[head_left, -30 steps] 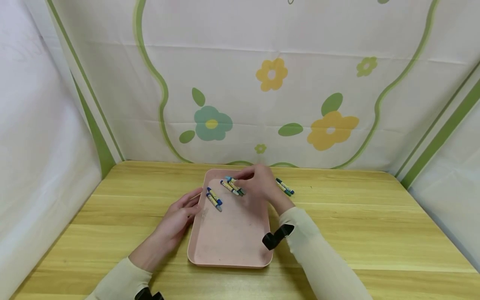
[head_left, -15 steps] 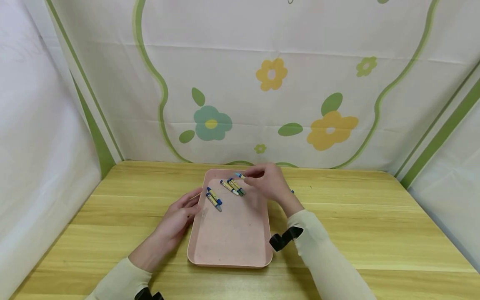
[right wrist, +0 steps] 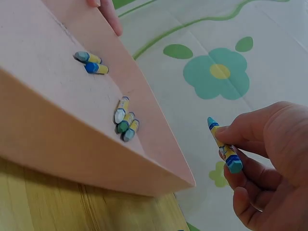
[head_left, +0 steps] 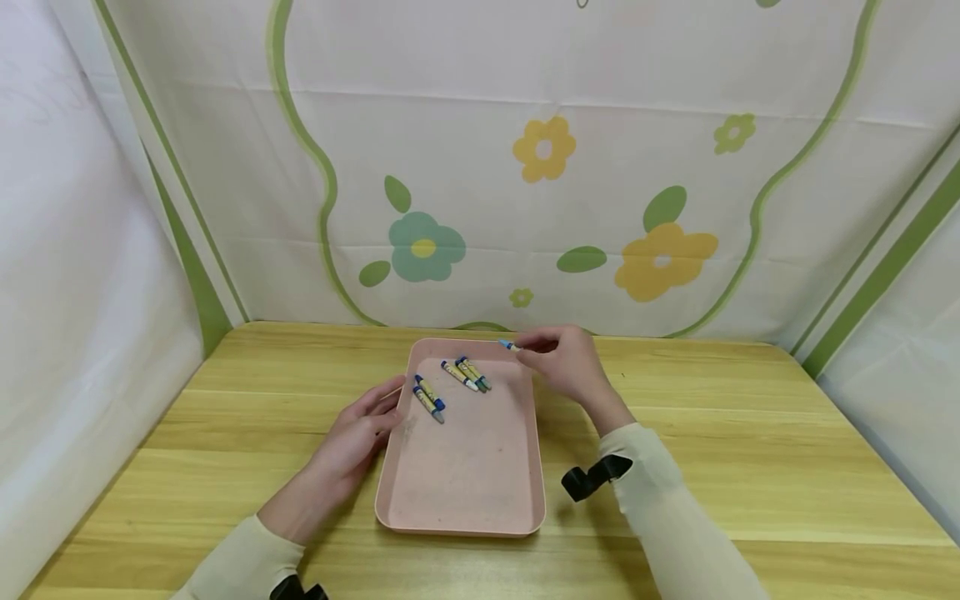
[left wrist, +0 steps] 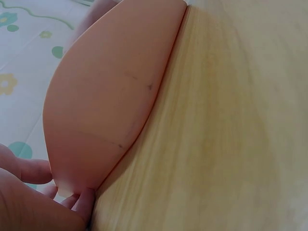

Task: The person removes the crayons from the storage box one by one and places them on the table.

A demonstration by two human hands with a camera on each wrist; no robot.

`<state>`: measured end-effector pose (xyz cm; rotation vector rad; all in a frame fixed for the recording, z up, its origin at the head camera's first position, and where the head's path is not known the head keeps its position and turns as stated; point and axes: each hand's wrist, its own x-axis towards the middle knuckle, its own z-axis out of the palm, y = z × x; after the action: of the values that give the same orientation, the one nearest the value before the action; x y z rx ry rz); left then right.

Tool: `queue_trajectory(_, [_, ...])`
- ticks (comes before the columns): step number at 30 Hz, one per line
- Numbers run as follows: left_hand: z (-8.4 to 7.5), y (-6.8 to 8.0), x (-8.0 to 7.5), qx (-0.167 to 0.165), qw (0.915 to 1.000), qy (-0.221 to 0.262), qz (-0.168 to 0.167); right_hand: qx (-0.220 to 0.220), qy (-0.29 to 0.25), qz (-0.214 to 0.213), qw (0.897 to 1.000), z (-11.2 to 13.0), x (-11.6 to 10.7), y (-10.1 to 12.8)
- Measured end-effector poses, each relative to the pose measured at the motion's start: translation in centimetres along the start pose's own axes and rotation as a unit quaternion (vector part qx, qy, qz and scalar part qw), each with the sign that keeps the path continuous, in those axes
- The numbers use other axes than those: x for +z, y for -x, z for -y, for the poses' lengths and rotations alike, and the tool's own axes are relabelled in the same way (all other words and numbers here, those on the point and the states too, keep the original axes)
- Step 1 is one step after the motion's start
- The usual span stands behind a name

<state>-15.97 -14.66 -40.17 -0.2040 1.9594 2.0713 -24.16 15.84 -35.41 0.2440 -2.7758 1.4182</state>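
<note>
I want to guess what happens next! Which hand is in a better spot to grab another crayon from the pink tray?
Probably the left hand: it rests open against the pink tray, close to two crayons. The right hand already pinches a crayon.

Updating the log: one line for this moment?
right hand: pinches crayon | left hand: touches pink tray | tray: five crayons

A wooden table (head_left: 750, 450) stands before a white cloth backdrop (head_left: 600, 167) printed with flowers

Right hand (head_left: 570, 362) pinching, left (head_left: 356, 433) flat.
</note>
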Motion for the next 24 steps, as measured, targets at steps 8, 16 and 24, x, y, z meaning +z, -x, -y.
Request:
queue_trajectory(8, [0.0, 0.1, 0.0, 0.007, 0.9999, -0.007, 0.003, -0.002, 0.004, -0.015, 1.0, -1.2, -1.3, 0.2])
queue_trajectory(16, [0.0, 0.1, 0.0, 0.004, 1.0, -0.001, 0.001, 0.001, 0.013, -0.026, 1.0, -2.6, -2.7, 0.2])
queue_trajectory(24, [0.1, 0.1, 0.0, 0.01, 0.9999, -0.002, 0.008, 0.018, 0.022, -0.029, 0.999, -3.7, -3.9, 0.4])
